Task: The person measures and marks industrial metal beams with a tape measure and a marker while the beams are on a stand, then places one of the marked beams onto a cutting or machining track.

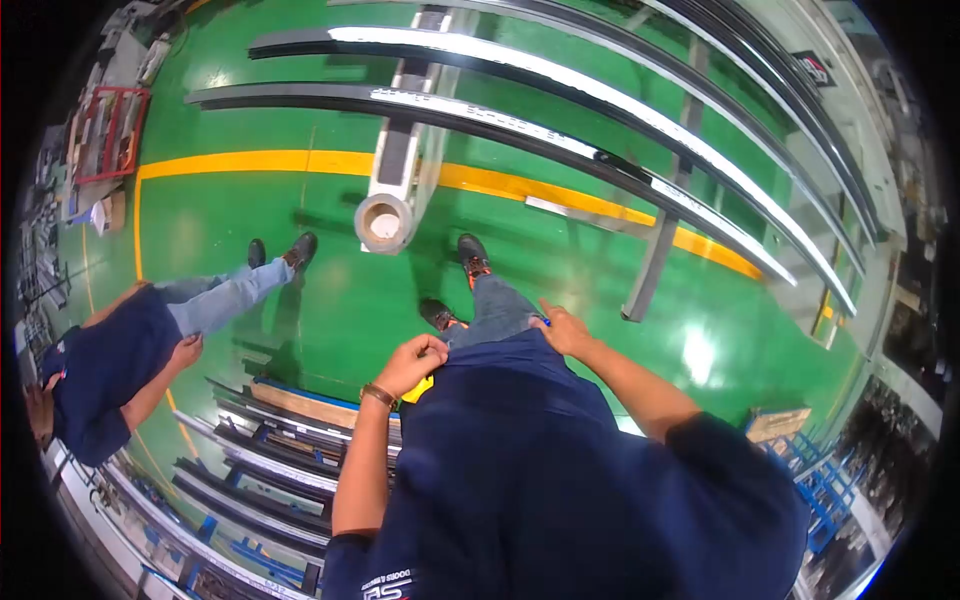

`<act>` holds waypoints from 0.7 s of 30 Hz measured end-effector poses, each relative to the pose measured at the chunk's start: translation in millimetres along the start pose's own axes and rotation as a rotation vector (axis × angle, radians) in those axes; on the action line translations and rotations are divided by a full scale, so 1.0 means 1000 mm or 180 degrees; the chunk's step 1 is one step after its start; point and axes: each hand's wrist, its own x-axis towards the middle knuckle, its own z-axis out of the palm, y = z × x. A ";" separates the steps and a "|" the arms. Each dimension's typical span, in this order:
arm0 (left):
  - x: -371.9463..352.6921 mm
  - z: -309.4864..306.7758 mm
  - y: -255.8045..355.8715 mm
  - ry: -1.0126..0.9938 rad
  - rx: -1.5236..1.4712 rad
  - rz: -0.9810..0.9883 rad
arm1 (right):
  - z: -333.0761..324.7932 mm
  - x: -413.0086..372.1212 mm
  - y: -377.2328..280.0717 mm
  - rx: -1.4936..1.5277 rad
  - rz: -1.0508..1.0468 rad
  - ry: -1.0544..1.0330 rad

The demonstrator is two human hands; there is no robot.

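Note:
My left hand [415, 366], with a brown band at the wrist, is at the left side of my waist. Its fingers are curled together at the hem of my dark blue shirt [510, 350]; what they pinch is hidden. A bright yellow item [417, 390] shows just below that hand, against my side. On the other side, my right hand [564, 329] is at my hip beside my jeans [500, 308]. Its fingers close around a small blue object [543, 321], mostly covered by the hand.
Long metal profiles [480, 118] lie across a support beam [395, 150] ahead, which ends in a round opening. Another person [110, 355] stands at the left. More profiles [270, 470] are racked at lower left. A blue frame [825, 490] stands at right.

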 end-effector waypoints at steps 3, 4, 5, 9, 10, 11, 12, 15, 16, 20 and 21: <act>-0.015 0.000 -0.052 0.0748 0.0165 0.0053 | -0.003 0.019 0.006 0.0037 0.0187 -0.0491; -0.023 -0.002 -0.060 0.0921 -0.0082 -0.0058 | -0.002 0.032 0.017 0.0014 0.0152 -0.0850; -0.031 -0.002 -0.069 0.1093 -0.0336 -0.0163 | -0.011 0.039 0.021 0.0009 -0.0009 -0.0898; -0.068 0.011 -0.129 0.2023 0.0564 -0.0149 | -0.042 0.069 -0.004 0.0188 -0.0722 -0.0511; -0.075 0.015 -0.142 0.2252 0.0112 -0.0428 | -0.049 0.078 -0.019 0.0304 -0.0908 -0.0245; -0.080 0.019 -0.150 0.2464 -0.0340 -0.0691 | -0.048 0.093 -0.037 0.0358 -0.1006 -0.0085; -0.084 0.022 -0.163 0.2661 -0.0798 -0.0933 | -0.046 0.109 -0.061 0.0407 -0.1106 0.0095; -0.097 0.021 -0.293 0.2372 0.1044 -0.0158 | -0.040 0.143 -0.157 0.1275 -0.1064 -0.0254; -0.099 0.022 -0.336 0.2445 0.1741 0.0156 | -0.028 0.163 -0.183 0.1115 -0.1041 0.0078; -0.098 -0.038 -0.310 0.2494 0.1457 -0.0840 | 0.019 0.240 -0.264 0.1846 -0.1045 0.0716; -0.096 -0.062 -0.293 0.2587 0.1370 -0.0978 | 0.021 0.237 -0.277 0.1831 -0.0449 0.0994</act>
